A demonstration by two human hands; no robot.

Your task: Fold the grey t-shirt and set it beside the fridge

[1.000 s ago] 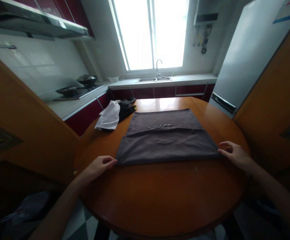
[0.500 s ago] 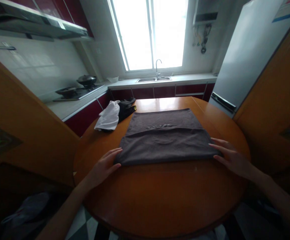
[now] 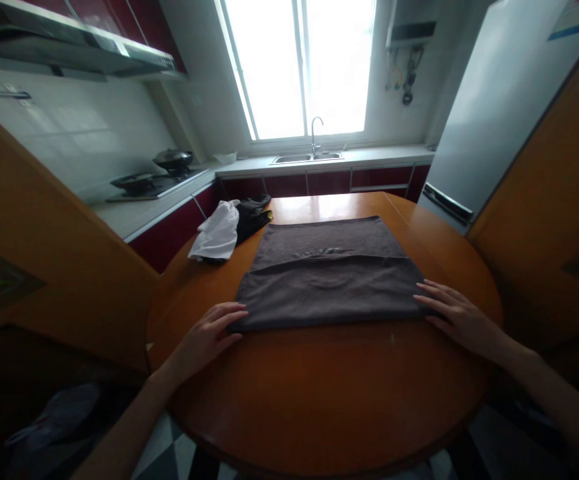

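A dark grey garment (image 3: 326, 290), apparently a folded T-shirt, lies flat on the round wooden table (image 3: 334, 393). Its near half is folded over, leaving a straight layer edge across the middle, just below some dark lettering. At the near left corner, my left hand (image 3: 212, 333) rests its outstretched fingers on the cloth, thumb apart by the near edge. My right hand (image 3: 462, 321) touches the near right corner with its fingers spread and thumb low. Neither hand grips the fabric visibly. Parts of both corners are hidden under the fingers.
White clothing (image 3: 216, 233) and black clothing (image 3: 252, 219) lie heaped at the table's far left. Beyond are a counter with a sink (image 3: 294, 159), a stove with pans (image 3: 172, 160) and a fridge (image 3: 494, 100). Wooden door panels (image 3: 69, 220) flank the table.
Both hands have shifted slightly at the near corners; the left fingers lie a little lower and the right fingers reach slightly further onto the cloth. The garment looks almost unchanged.
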